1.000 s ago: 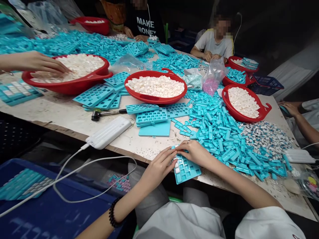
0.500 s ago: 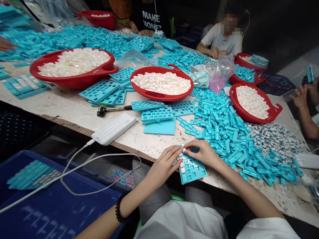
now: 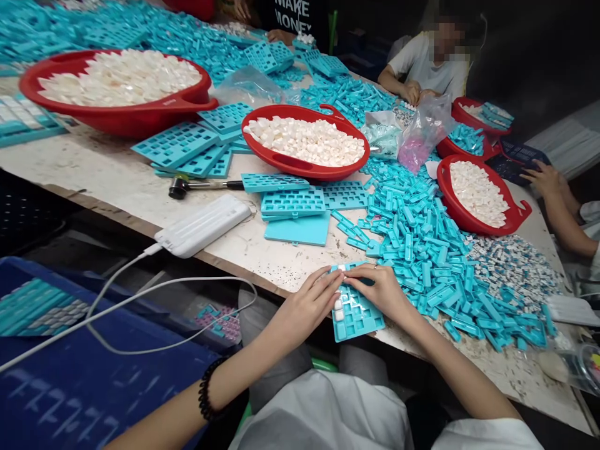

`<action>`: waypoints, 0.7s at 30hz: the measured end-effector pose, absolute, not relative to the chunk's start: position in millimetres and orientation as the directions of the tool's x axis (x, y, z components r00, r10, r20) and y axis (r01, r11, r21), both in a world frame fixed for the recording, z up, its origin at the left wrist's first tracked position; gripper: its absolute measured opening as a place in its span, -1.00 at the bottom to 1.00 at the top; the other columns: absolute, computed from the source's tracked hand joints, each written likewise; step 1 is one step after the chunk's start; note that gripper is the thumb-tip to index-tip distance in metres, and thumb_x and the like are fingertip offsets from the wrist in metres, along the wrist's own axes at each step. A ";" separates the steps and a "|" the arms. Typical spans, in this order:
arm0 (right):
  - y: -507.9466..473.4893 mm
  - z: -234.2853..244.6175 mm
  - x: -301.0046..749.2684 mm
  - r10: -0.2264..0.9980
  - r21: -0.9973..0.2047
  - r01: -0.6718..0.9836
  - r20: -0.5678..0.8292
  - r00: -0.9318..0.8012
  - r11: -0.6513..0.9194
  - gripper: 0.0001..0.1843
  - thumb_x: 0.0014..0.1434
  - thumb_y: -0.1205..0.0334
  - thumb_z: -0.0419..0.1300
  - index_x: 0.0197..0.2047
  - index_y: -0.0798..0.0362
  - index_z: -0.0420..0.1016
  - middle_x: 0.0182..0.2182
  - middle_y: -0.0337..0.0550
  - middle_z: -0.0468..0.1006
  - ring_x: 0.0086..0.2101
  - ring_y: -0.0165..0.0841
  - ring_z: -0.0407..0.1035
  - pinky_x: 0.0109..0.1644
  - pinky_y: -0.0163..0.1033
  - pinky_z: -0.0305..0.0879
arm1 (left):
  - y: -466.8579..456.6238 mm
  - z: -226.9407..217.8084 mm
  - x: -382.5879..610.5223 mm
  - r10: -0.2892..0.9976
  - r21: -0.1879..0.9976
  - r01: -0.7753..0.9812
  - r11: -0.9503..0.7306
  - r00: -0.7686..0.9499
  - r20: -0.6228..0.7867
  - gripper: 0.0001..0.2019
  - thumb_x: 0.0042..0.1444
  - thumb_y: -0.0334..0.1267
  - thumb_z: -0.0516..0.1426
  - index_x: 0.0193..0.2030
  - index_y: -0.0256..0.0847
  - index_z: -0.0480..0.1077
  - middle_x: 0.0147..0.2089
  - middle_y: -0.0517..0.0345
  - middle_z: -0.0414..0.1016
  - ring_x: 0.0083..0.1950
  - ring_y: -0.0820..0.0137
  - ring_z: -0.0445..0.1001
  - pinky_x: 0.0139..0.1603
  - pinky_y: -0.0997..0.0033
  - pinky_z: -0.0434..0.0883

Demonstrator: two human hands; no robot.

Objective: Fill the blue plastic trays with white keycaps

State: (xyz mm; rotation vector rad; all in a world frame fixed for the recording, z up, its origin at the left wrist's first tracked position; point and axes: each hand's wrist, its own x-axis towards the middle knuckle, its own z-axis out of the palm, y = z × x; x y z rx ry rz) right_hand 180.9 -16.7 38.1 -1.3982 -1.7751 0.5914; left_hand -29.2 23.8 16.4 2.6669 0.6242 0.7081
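Observation:
A blue plastic tray (image 3: 359, 315) with rows of square recesses is held tilted at the table's front edge. Small white square pieces (image 3: 339, 310) sit along its left side and top end. My left hand (image 3: 307, 306) is closed on the tray's left edge, its fingers together over the white pieces. My right hand (image 3: 377, 284) has thumb and forefinger pinched at the upper part of the tray, touching my left fingertips. Whatever lies in that pinch is hidden. Right of the tray spreads a heap of loose blue plastic strips (image 3: 422, 250).
Red colanders of white pieces (image 3: 304, 169) stand behind, with stacked blue trays (image 3: 293, 203) and a hammer (image 3: 201, 185). A white power strip (image 3: 204, 225) trails its cable over a blue crate (image 3: 94, 381) at left. Co-workers (image 3: 431, 69) sit across and at right.
The view has shifted slightly, carrying the table's things up and mostly left. Both hands stay at the tray, fingertips close together near its top. The co-worker's hands at right have lowered.

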 end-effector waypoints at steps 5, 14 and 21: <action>-25.6 27.8 175.4 0.940 -0.697 0.653 0.334 -0.072 0.297 -0.81 0.36 0.26 0.20 -0.10 -0.05 0.67 -0.19 -0.11 0.66 -0.20 -0.26 0.57 -0.09 -0.20 0.52 | 18.8 15.6 -32.8 0.459 0.361 0.338 -0.869 0.822 0.337 -0.36 0.28 -0.41 -0.04 0.50 -0.27 -0.02 0.39 -0.14 0.28 0.44 -0.01 0.17 0.30 -0.04 0.39; -36.3 18.1 167.9 0.873 -0.521 0.771 0.479 -0.090 0.365 -0.76 0.40 0.37 0.10 -0.01 0.04 0.59 -0.17 -0.05 0.64 -0.14 -0.28 0.55 -0.02 -0.17 0.53 | 13.3 31.5 -27.5 0.458 0.289 0.383 -0.877 0.847 0.269 -0.37 0.18 -0.31 0.02 0.38 -0.55 0.16 0.34 -0.34 0.32 0.41 -0.13 0.20 0.07 0.03 0.56; -40.6 19.2 162.8 0.818 -0.342 0.854 0.554 -0.155 0.393 -0.74 0.39 0.42 0.08 0.05 0.12 0.54 -0.14 0.01 0.64 -0.14 -0.26 0.55 -0.01 -0.15 0.53 | 7.5 36.8 -23.8 0.492 0.251 0.434 -0.865 0.832 0.256 -0.43 0.19 -0.33 -0.01 0.32 -0.59 0.26 0.36 -0.28 0.33 0.40 -0.06 0.23 0.04 0.13 0.58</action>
